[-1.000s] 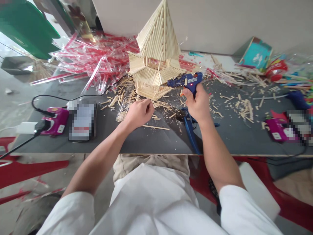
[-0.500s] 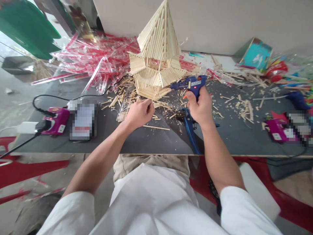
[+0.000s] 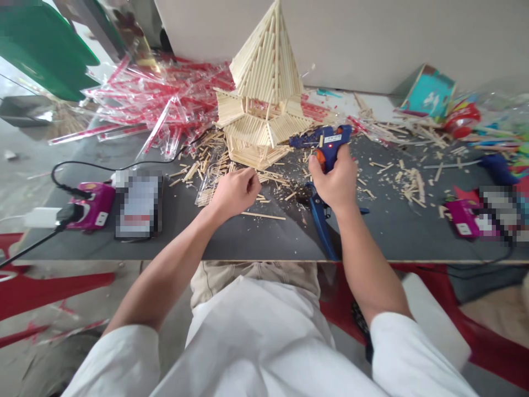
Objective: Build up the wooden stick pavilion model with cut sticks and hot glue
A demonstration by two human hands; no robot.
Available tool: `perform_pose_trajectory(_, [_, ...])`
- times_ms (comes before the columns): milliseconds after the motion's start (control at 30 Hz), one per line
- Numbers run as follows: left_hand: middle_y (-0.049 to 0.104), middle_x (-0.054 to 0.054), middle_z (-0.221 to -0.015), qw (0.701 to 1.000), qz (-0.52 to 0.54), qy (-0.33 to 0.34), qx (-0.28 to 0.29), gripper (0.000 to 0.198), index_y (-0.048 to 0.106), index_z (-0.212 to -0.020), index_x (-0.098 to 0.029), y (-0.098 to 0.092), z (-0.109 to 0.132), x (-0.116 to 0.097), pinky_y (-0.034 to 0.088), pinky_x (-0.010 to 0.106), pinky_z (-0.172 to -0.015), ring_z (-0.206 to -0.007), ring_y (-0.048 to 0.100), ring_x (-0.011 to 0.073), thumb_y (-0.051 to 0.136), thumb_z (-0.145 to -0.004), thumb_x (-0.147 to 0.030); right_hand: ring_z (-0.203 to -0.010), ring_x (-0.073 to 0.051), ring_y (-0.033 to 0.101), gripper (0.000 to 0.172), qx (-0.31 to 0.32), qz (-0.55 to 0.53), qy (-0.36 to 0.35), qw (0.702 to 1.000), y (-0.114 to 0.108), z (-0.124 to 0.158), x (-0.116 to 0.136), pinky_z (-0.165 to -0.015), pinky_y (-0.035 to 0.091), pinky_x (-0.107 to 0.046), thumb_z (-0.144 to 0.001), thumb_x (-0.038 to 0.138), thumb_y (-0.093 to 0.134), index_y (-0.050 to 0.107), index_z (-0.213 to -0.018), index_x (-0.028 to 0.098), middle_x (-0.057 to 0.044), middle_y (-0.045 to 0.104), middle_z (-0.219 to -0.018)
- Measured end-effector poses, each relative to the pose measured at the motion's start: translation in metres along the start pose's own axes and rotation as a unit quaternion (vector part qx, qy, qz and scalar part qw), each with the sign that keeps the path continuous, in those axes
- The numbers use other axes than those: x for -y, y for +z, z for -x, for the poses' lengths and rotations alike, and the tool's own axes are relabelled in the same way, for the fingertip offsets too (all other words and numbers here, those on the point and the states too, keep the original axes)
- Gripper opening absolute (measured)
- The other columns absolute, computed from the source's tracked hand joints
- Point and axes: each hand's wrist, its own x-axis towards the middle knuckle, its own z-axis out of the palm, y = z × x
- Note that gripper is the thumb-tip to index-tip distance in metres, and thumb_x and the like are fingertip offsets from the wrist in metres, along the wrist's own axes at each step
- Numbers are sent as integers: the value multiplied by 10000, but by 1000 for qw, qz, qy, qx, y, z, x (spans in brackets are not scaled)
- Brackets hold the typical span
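A tower of pale wooden sticks (image 3: pixel 268 60), with a pointed roof over a wider flared tier, stands at the back of the table. My right hand (image 3: pixel 336 179) is closed round the handle of a blue glue gun (image 3: pixel 330 144), whose nozzle points left at the lower tier; whether it touches cannot be told. Blue-handled cutting pliers (image 3: pixel 322 223) lie below that hand. My left hand (image 3: pixel 235 190) rests in a loose fist before the tower, with nothing showing in it. A single stick (image 3: pixel 264 215) lies just right of the left hand.
Clear and red plastic wrappers (image 3: pixel 165 99) are heaped at the back left. At the left are a phone (image 3: pixel 139 204) and a purple power socket (image 3: pixel 96 207) with a black cable. Stick scraps (image 3: pixel 413 184) and another purple socket (image 3: pixel 469 218) are at the right.
My right hand shifts slightly on the glue gun, its finger at the orange trigger. My left fist and the tower keep their places; the whole view slides slightly.
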Motion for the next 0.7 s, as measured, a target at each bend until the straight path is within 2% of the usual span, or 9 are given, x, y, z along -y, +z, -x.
perform_pose_trajectory(200, [535, 8, -636, 1000, -6, -4, 6, 246, 424, -698, -212, -1, 0, 0, 284, 298, -577, -560, 417, 134, 473, -939, -201, -669, -238, 654, 343, 12, -12, -10, 1000, -2, 0, 0, -651, 539, -384, -914, 549, 601, 577, -1048, 235, -84, 698, -825])
perform_pose_trajectory(367, [534, 11, -629, 1000, -9, -5, 6, 256, 426, -687, -211, -2, -1, -1, 280, 300, -573, -551, 416, 133, 471, -938, -201, -639, -223, 633, 343, 27, -35, -6, 999, 0, 0, -3, -629, 522, -375, -921, 529, 601, 577, -1092, 233, -62, 690, -800])
perform_pose_trajectory(600, [526, 10, -632, 1000, -10, -5, 4, 257, 400, -692, -214, -3, 0, -2, 283, 298, -578, -562, 416, 134, 463, -941, -200, -703, -244, 660, 393, 49, -59, -1, 997, 2, -1, -7, -721, 543, -412, -935, 497, 581, 559, -1203, 212, -81, 696, -881])
perform_pose_trajectory(700, [527, 9, -636, 1000, -8, -3, 2, 252, 400, -692, -214, -2, 0, 0, 286, 298, -583, -560, 413, 132, 469, -934, -196, -728, -247, 664, 378, 46, -66, -5, 997, 3, -1, -10, -744, 541, -415, -938, 501, 580, 559, -1182, 213, -81, 689, -875])
